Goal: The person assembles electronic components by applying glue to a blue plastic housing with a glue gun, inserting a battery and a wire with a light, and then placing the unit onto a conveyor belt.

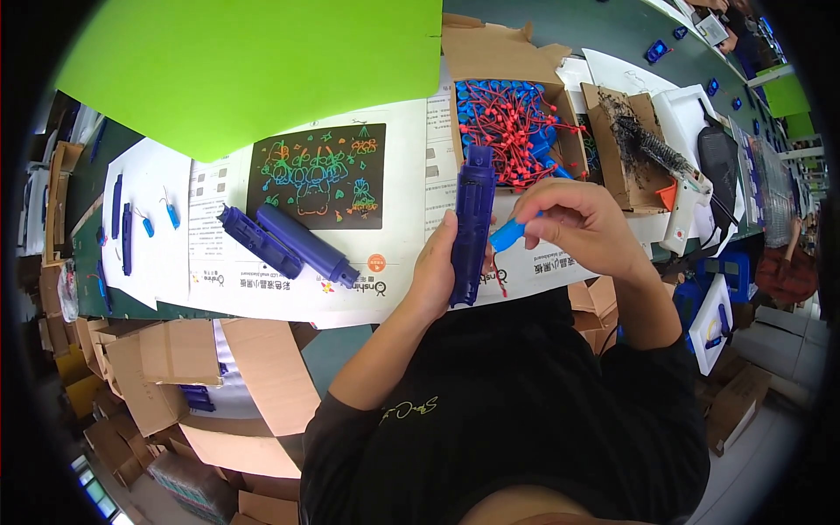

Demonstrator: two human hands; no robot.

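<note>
Two purple casings (311, 248) are laid on the printed sheet (407, 185). A purple housing (473, 223) is gripped by the left hand (435, 273), its fingers partly hidden. Just right of it, a blue cell (507, 234) is pinched in the right hand's (582, 229) fingertips; its loose red lead (501, 278) could be snagged on the housing's edge, or the cell dropped if that light pinch is slackened.

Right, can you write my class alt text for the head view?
A person's left hand holds a dark blue casing while the right hand pinches a small blue cylinder beside it. Beyond, an open cardboard box holds red wires and blue cylinders; more casings lie on paper to the left.
</note>
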